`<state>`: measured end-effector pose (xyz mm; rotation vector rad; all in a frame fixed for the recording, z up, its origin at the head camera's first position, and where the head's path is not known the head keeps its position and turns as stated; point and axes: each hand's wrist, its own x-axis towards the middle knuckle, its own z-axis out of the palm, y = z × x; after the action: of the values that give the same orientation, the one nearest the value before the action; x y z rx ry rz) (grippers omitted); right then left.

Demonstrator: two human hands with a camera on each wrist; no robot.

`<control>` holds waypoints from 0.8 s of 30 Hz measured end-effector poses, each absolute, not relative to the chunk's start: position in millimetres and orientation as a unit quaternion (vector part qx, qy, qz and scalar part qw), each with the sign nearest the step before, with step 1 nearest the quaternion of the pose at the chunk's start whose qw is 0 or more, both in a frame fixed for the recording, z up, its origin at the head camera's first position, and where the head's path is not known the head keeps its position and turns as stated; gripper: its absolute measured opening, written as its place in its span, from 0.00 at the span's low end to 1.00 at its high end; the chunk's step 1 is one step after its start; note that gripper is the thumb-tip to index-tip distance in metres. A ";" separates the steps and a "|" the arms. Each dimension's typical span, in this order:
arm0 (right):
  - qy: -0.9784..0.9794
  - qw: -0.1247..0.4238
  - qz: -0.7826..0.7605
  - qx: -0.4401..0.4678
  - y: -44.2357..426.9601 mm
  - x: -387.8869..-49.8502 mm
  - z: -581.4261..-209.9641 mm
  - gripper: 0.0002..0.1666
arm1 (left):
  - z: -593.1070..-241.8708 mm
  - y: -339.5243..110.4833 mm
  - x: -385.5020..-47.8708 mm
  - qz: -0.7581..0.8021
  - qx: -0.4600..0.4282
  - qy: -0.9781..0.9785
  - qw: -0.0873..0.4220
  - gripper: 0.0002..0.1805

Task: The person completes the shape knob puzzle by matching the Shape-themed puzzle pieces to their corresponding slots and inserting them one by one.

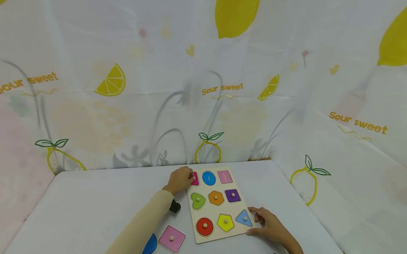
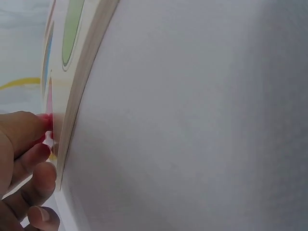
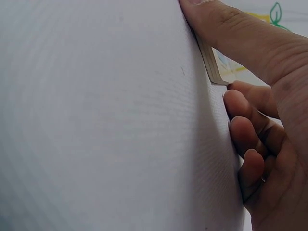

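A pale wooden puzzle board [image 1: 207,212] lies on the white table, slightly turned. At its far left corner my left hand [image 1: 179,180] pinches a magenta puzzle piece [image 1: 196,178], mostly hidden by the fingers; whether it sits fully in its recess I cannot tell. My right hand [image 1: 270,227] holds the near right corner of the board between thumb and forefinger. Knobbed pieces fill the two nearer rows, among them a green heart [image 1: 198,201], a red circle [image 1: 205,226] and a blue triangle [image 1: 244,218]. Blue round [image 1: 209,178] and pink square [image 1: 225,177] recesses show no knobs.
Left of the board lie a loose pink square piece [image 1: 172,239] with a knob and a blue round piece [image 1: 149,246], partly covered by my left sleeve [image 1: 139,230]. A lemon-printed white cloth [image 1: 138,118] hangs behind the table and along its sides.
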<state>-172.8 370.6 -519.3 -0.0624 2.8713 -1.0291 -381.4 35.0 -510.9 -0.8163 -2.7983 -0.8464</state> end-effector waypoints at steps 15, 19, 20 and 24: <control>0.942 0.045 -0.331 -0.014 367.6 -171.4 -521.9 0.50 | -516.3 12.6 -380.9 -0.309 -0.267 -0.912 0.018 0.06; 0.944 0.045 -0.328 -0.006 368.2 -171.2 -520.7 0.51 | -509.5 1.1 -372.7 -0.333 -0.291 -0.897 0.027 0.05; 0.944 0.045 -0.328 -0.005 368.5 -171.2 -520.5 0.51 | -507.5 -2.3 -369.6 -0.339 -0.298 -0.892 0.028 0.05; 0.944 0.043 -0.328 -0.003 369.8 -171.0 -520.2 0.50 | -502.9 -16.9 -356.3 -0.355 -0.319 -0.878 0.033 0.04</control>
<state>-171.0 369.8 -520.2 -0.0084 2.8866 -1.0020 -356.3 -16.9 -502.9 -0.9810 -2.7020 -1.0916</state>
